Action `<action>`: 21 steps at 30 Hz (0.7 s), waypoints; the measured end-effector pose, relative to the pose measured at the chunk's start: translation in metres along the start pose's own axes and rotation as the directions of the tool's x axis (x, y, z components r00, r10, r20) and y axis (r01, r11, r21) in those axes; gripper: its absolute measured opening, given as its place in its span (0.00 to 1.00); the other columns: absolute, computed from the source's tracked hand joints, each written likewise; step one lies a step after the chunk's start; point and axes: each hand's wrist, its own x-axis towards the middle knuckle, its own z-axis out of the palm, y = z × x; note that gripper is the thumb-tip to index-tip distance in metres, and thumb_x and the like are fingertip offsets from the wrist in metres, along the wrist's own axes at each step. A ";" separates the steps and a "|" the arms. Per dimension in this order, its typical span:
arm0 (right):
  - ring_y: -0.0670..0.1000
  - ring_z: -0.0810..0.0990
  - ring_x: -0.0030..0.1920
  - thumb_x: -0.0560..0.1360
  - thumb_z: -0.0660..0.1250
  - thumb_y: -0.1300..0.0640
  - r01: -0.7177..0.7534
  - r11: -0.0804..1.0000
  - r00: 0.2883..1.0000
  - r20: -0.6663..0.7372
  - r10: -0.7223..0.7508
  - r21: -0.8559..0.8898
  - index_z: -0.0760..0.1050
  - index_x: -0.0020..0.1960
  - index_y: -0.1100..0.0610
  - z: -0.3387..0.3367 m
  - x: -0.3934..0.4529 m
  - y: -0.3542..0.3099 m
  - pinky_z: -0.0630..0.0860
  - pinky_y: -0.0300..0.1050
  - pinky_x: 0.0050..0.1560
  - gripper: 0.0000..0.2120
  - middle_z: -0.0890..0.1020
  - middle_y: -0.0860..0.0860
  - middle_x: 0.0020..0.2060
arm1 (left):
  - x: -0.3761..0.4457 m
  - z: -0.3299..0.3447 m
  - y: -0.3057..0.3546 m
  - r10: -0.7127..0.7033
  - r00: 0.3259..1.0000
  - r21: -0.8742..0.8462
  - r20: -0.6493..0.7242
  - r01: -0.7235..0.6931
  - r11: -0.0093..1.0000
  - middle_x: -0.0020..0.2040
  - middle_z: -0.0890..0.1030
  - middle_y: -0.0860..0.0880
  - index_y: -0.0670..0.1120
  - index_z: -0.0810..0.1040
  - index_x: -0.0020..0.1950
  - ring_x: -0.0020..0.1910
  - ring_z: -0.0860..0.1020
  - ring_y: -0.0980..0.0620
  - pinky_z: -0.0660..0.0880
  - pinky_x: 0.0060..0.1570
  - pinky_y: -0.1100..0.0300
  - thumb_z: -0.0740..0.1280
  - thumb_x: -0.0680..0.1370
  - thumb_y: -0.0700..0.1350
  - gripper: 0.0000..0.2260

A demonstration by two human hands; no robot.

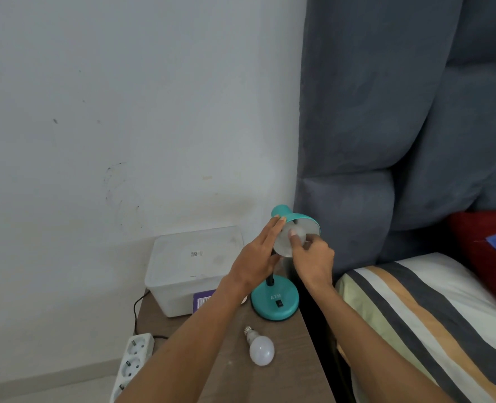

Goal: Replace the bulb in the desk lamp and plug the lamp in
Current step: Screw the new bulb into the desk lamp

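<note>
A teal desk lamp stands on the bedside table, its round base (274, 304) near the table's right edge and its shade (299, 220) tilted toward me. My left hand (255, 257) holds the shade's left rim with the fingers stretched along it. My right hand (312, 257) grips a white bulb (296, 231) inside the shade, thumb on its front. A second white bulb (260, 348) lies loose on the table in front of the base, its screw cap pointing away from me. The lamp's plug is not visible.
A translucent lidded box (194, 266) sits on the wooden table (293, 359) left of the lamp. A white power strip (132, 363) with a black cable lies on the floor at the left. A padded headboard (372, 126) and a striped bed (433, 321) stand at the right.
</note>
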 end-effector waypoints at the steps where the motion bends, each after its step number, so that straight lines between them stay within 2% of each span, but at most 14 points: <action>1: 0.53 0.83 0.44 0.76 0.64 0.38 -0.062 0.995 0.998 0.006 0.061 0.074 0.79 0.53 0.59 0.001 0.000 0.000 0.81 0.48 0.47 0.23 0.84 0.54 0.45 | 0.000 0.000 0.000 0.005 1.000 0.004 -0.001 -0.005 1.000 0.83 0.58 0.47 0.50 0.54 0.83 0.72 0.73 0.38 0.75 0.67 0.46 0.71 0.80 0.40 0.37; 3: 0.55 0.84 0.44 0.77 0.61 0.37 -0.102 0.989 0.995 0.011 0.102 0.107 0.80 0.52 0.59 -0.001 -0.001 0.000 0.81 0.48 0.47 0.25 0.84 0.55 0.43 | 0.000 0.000 0.002 0.008 1.000 0.011 0.003 -0.008 1.000 0.83 0.58 0.46 0.49 0.54 0.83 0.72 0.74 0.39 0.75 0.67 0.46 0.71 0.80 0.41 0.37; 4: 0.55 0.84 0.46 0.77 0.61 0.38 -0.074 0.995 0.997 0.002 0.074 0.072 0.79 0.55 0.59 -0.001 -0.002 0.000 0.80 0.46 0.47 0.25 0.84 0.54 0.44 | 0.000 0.000 0.003 0.007 1.000 0.015 0.004 -0.007 1.000 0.83 0.58 0.46 0.49 0.54 0.83 0.72 0.74 0.39 0.75 0.67 0.47 0.71 0.80 0.41 0.37; 6: 0.54 0.81 0.52 0.76 0.65 0.39 -0.014 0.999 1.000 -0.013 0.015 0.033 0.75 0.63 0.59 -0.004 -0.003 -0.002 0.76 0.44 0.50 0.26 0.82 0.54 0.51 | -0.001 0.001 0.003 0.004 1.000 0.012 0.003 -0.004 1.000 0.83 0.59 0.46 0.49 0.55 0.83 0.72 0.73 0.40 0.75 0.67 0.48 0.71 0.79 0.40 0.37; 8: 0.52 0.78 0.53 0.72 0.72 0.41 0.080 0.997 0.996 -0.042 -0.080 -0.005 0.71 0.66 0.57 -0.006 -0.003 -0.002 0.75 0.47 0.53 0.30 0.79 0.52 0.54 | -0.001 0.001 0.002 -0.004 1.000 0.003 0.007 0.004 1.000 0.83 0.59 0.47 0.49 0.55 0.83 0.74 0.72 0.41 0.74 0.68 0.49 0.71 0.79 0.38 0.37; 10: 0.50 0.77 0.52 0.71 0.75 0.45 0.087 0.995 0.995 -0.036 -0.089 -0.046 0.72 0.63 0.57 -0.003 -0.002 -0.001 0.76 0.46 0.53 0.27 0.78 0.51 0.52 | -0.001 0.001 0.001 -0.007 1.000 0.003 0.005 0.007 1.000 0.83 0.59 0.47 0.49 0.55 0.83 0.74 0.71 0.41 0.74 0.68 0.49 0.71 0.79 0.38 0.37; 12: 0.51 0.81 0.48 0.74 0.69 0.41 -0.029 0.999 0.999 -0.014 0.030 0.033 0.77 0.56 0.58 -0.001 -0.001 -0.001 0.78 0.46 0.49 0.22 0.81 0.51 0.47 | 0.000 0.000 0.001 -0.003 1.000 0.002 -0.002 0.003 1.000 0.83 0.59 0.47 0.49 0.55 0.83 0.74 0.71 0.41 0.73 0.68 0.49 0.71 0.80 0.40 0.36; 14: 0.54 0.84 0.43 0.72 0.58 0.31 -0.124 0.986 0.992 0.005 0.125 0.108 0.80 0.44 0.55 0.001 -0.001 -0.001 0.82 0.53 0.47 0.27 0.84 0.52 0.41 | 0.000 -0.001 0.002 0.004 1.000 0.010 -0.004 -0.004 1.000 0.83 0.59 0.47 0.49 0.55 0.83 0.74 0.72 0.41 0.74 0.68 0.50 0.71 0.80 0.40 0.36; 15: 0.56 0.85 0.41 0.71 0.54 0.29 -0.146 0.985 0.989 0.021 0.145 0.091 0.80 0.43 0.54 0.000 -0.002 -0.002 0.83 0.54 0.46 0.30 0.84 0.53 0.40 | -0.001 -0.001 0.001 0.008 1.000 0.012 -0.004 -0.008 1.000 0.83 0.59 0.47 0.50 0.55 0.83 0.73 0.72 0.41 0.74 0.67 0.50 0.71 0.79 0.40 0.37; 16: 0.57 0.84 0.43 0.72 0.54 0.29 -0.132 0.990 0.991 0.029 0.130 0.054 0.80 0.47 0.55 -0.002 -0.003 -0.002 0.82 0.54 0.48 0.32 0.85 0.55 0.42 | -0.001 0.000 0.001 0.010 1.000 0.011 -0.003 -0.010 1.000 0.83 0.59 0.47 0.51 0.55 0.83 0.73 0.73 0.41 0.75 0.67 0.49 0.72 0.79 0.39 0.38; 18: 0.57 0.82 0.51 0.74 0.64 0.35 -0.015 0.999 1.000 0.009 0.016 -0.036 0.75 0.63 0.57 -0.007 -0.005 -0.005 0.79 0.50 0.54 0.29 0.83 0.55 0.51 | -0.002 0.001 0.000 0.006 1.000 0.007 0.000 -0.006 1.000 0.83 0.59 0.47 0.51 0.54 0.83 0.72 0.73 0.41 0.76 0.66 0.49 0.72 0.78 0.38 0.39; 19: 0.56 0.81 0.55 0.73 0.69 0.39 0.059 0.996 0.998 0.006 -0.059 -0.067 0.72 0.66 0.56 -0.008 -0.005 -0.006 0.78 0.50 0.55 0.29 0.81 0.55 0.55 | -0.002 0.001 -0.001 0.002 1.000 0.005 0.003 -0.002 1.000 0.83 0.59 0.47 0.51 0.54 0.83 0.73 0.73 0.41 0.76 0.67 0.50 0.71 0.78 0.37 0.39; 21: 0.55 0.80 0.55 0.71 0.75 0.46 0.137 0.984 0.990 0.030 -0.135 -0.117 0.72 0.66 0.56 -0.008 -0.005 -0.007 0.77 0.49 0.55 0.28 0.81 0.54 0.56 | -0.001 0.002 -0.001 -0.003 1.000 0.001 0.008 0.003 1.000 0.83 0.58 0.48 0.51 0.54 0.83 0.73 0.73 0.42 0.75 0.67 0.51 0.71 0.78 0.37 0.39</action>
